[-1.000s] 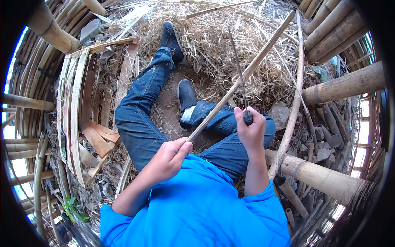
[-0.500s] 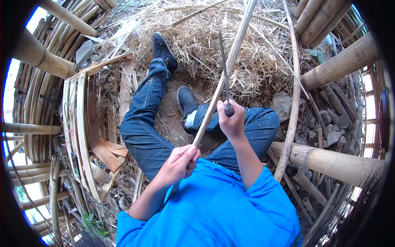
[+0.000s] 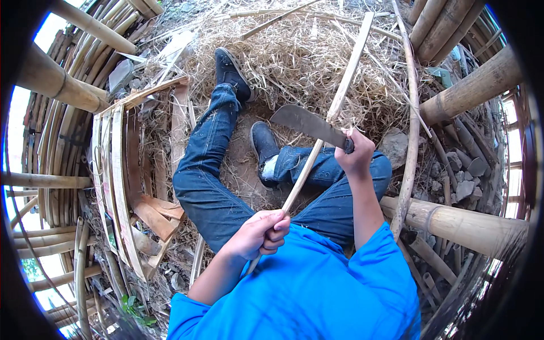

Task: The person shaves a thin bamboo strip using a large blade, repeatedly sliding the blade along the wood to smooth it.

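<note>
Bamboo strip (image 3: pixel 326 127) runs from the left hand (image 3: pixel 258 232), fist wrapped around its near end, up and away over the bent knees; the right hand (image 3: pixel 356 154) grips the handle of a broad dark knife (image 3: pixel 306 124) whose blade lies across the strip. To shave it cleanly, I'd hold the strip steady and angle the edge away from the legs (image 3: pixel 226 170). Split slats (image 3: pixel 119 181) lie left, thick poles (image 3: pixel 453 224) right, straw (image 3: pixel 294 62) beyond, crowding any long stroke.

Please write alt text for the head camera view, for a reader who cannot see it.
The right hand holds a broad dark metal blade against a long pale bamboo strip, gripped lower by the left hand, above blue-jeaned legs on straw-littered ground.
</note>
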`<state>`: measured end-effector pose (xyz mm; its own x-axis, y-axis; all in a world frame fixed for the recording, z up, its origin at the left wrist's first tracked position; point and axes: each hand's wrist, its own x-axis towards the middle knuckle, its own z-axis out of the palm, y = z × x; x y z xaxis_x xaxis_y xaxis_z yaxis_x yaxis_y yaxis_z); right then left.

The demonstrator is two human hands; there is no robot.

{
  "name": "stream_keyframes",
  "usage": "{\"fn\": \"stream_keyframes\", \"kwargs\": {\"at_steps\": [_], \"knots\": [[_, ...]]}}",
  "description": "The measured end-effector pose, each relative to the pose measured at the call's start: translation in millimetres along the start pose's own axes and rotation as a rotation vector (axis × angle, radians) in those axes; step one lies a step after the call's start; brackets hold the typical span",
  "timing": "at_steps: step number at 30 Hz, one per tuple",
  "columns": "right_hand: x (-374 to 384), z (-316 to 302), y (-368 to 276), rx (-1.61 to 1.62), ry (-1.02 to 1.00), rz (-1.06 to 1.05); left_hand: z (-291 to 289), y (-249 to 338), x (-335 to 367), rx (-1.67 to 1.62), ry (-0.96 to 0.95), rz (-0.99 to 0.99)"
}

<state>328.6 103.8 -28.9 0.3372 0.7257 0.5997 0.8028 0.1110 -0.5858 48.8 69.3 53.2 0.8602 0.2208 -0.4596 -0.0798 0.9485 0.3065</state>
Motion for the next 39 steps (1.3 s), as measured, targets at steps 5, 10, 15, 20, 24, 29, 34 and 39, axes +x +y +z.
{"fn": "stream_keyframes", "kwargs": {"at_steps": [5, 10, 15, 20, 24, 29, 34, 39], "knots": [[2, 6, -13, 0.014, -0.062, 0.125, -6, 3, 4, -0.060, -0.056, 0.025], [7, 12, -31, 0.175, -0.063, 0.191, -10, 5, -3, -0.081, -0.079, 0.071], [12, 19, -66, 0.515, -0.068, 0.372, -11, 6, -6, -0.103, -0.173, 0.085], [4, 22, -101, 1.018, -0.119, 0.687, -4, 7, -5, -0.122, -0.226, 0.073], [56, -15, -59, 1.478, 0.297, 0.837, -39, 11, -22, -0.543, -0.328, 0.202], [22, -13, -77, 1.059, -0.088, 0.819, -33, 21, -31, -0.390, -0.361, 0.251], [-16, 13, -96, 0.812, -0.277, 0.595, -25, 20, -15, -0.391, -0.386, 0.147], [3, 12, -97, 0.560, -0.311, 0.344, -19, 16, -15, -0.127, -0.116, 0.143]]}}
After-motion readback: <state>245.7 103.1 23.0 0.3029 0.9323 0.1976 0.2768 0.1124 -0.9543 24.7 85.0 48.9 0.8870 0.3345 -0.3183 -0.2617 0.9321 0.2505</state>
